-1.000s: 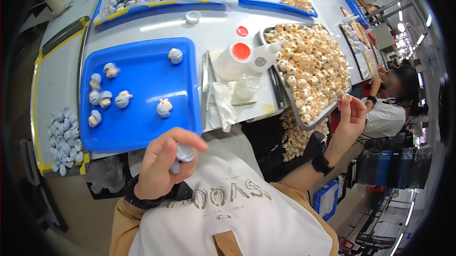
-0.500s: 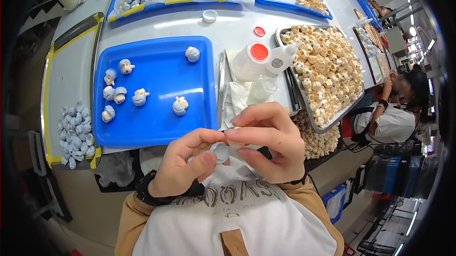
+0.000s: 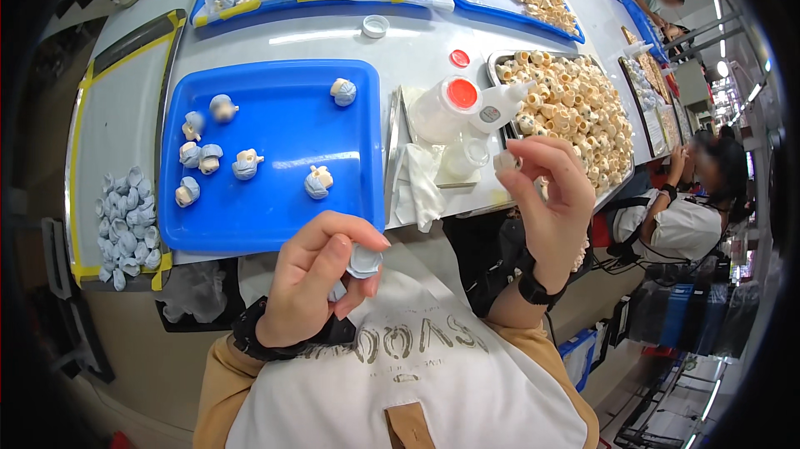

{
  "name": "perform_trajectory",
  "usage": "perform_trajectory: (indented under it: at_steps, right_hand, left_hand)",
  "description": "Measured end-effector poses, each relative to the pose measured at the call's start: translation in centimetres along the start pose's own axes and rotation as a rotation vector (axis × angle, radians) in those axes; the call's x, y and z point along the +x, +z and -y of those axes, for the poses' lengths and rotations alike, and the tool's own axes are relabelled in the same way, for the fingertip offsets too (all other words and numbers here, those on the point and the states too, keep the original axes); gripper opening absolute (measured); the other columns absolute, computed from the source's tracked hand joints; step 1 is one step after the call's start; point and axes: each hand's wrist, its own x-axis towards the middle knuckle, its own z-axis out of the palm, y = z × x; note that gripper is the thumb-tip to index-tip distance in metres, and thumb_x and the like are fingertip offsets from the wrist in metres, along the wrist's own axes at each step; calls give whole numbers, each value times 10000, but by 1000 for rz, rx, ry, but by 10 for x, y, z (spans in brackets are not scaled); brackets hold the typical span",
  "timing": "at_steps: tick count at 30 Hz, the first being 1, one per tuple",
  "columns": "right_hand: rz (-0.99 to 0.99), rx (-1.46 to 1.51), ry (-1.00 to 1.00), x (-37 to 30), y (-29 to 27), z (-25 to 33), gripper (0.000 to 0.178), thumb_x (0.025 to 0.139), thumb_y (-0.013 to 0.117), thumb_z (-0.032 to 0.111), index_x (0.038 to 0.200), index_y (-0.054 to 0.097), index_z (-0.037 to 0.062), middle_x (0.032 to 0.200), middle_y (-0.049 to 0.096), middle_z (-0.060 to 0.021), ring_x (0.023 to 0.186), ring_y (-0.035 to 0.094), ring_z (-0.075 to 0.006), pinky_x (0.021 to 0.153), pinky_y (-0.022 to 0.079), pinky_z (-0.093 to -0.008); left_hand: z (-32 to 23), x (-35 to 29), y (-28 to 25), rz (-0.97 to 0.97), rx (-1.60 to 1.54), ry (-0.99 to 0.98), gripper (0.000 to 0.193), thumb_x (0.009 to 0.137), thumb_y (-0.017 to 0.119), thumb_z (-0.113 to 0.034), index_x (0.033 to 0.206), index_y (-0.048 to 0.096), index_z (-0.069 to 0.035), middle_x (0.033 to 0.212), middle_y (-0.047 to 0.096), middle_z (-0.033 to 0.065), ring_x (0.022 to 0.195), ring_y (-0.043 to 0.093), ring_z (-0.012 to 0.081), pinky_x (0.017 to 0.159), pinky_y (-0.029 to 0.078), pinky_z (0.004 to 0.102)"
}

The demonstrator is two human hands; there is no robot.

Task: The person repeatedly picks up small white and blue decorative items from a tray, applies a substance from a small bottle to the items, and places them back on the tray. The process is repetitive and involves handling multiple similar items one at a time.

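My left hand is closed around a hollow light blue-grey hair piece, its open side facing up, above my lap. Another bit of the same colour shows lower between those fingers. My right hand is raised by the front of the metal tray, pinching a small cream doll-head piece between thumb and fingertips. In the blue tray lie several small doll heads with blue-grey hair. Many hollow cream head pieces fill the metal tray at the right.
Loose blue-grey hair pieces lie in the taped tray at the left. A red-lidded jar, a nozzle bottle, a small clear jar and white tissue stand between the trays. A co-worker sits at the right.
My hands have parted. The right has moved right and up toward the metal tray with a cream head piece in its fingertips; the left has shifted slightly left, still gripping the hair piece.
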Motion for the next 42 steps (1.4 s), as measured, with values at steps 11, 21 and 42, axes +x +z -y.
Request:
perform_trajectory:
  at_steps: [11, 21, 42]
  right_hand:
    - [81, -151, -66, 7, 12, -8, 207, 712, 664, -3, 917, 652, 21, 876, 603, -66, 711, 540, -127, 598, 412, -241]
    - [133, -239, -66, 8, 10, -7, 217, 705, 663, -12, 916, 644, 37, 863, 585, -101, 740, 595, -204, 635, 466, -293]
    - [278, 417, -255, -15, 18, 31, 309, 647, 748, 28, 930, 626, 13, 860, 613, -104, 731, 582, -204, 641, 454, -279]
  left_hand:
    - [-5, -1, -1, 106, 52, -48, 388, 945, 433, -234, 1221, 447, 38, 767, 497, 17, 505, 388, 25, 468, 329, 174]
    - [-4, -2, 1, 15, 67, -24, 414, 893, 542, -221, 1197, 448, 45, 853, 560, 56, 514, 405, 22, 469, 334, 159]
    - [1, 0, 3, -55, 243, 205, 307, 813, 657, -116, 1062, 581, 45, 857, 527, 30, 624, 432, 33, 579, 333, 184]
